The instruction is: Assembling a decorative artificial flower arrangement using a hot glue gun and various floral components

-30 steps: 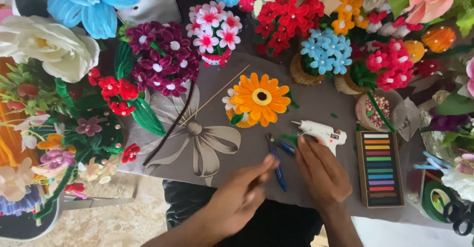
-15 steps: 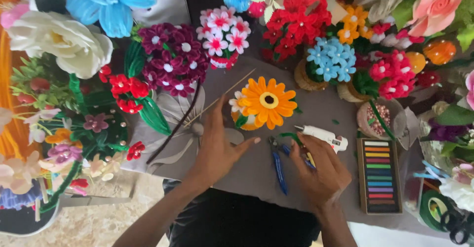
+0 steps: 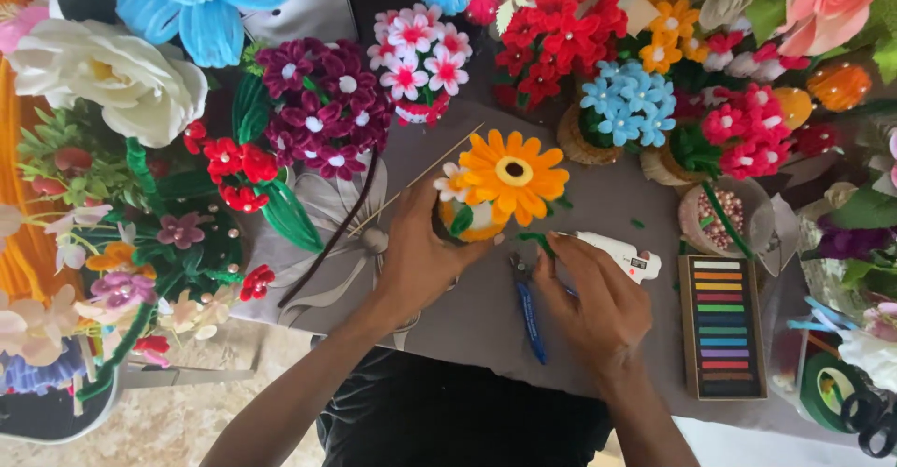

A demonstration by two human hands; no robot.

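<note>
An orange pipe-cleaner flower [image 3: 512,175] with a yellow centre stands in a small pot [image 3: 475,219] in the middle of the grey table [image 3: 486,318]. My left hand [image 3: 418,257] is wrapped around the pot from the left. My right hand [image 3: 598,299] rests palm down just right of the pot, its fingertips on a green stem piece [image 3: 534,239] and over the blue-handled pliers [image 3: 530,306]. A white glue gun [image 3: 619,255] lies right behind that hand.
Many handmade flower pots crowd the back and left: a purple bunch [image 3: 322,107], pink-white flowers [image 3: 411,61], blue flowers [image 3: 624,107], red flowers [image 3: 547,42]. A box of coloured pastel sticks [image 3: 721,325] lies at right, with a bead bowl [image 3: 724,215] behind it. A thin wooden stick [image 3: 416,179] leans left of the pot.
My left hand has reached forward and closed around the orange flower's pot. My right hand has shifted up to the green stem piece beside the glue gun.
</note>
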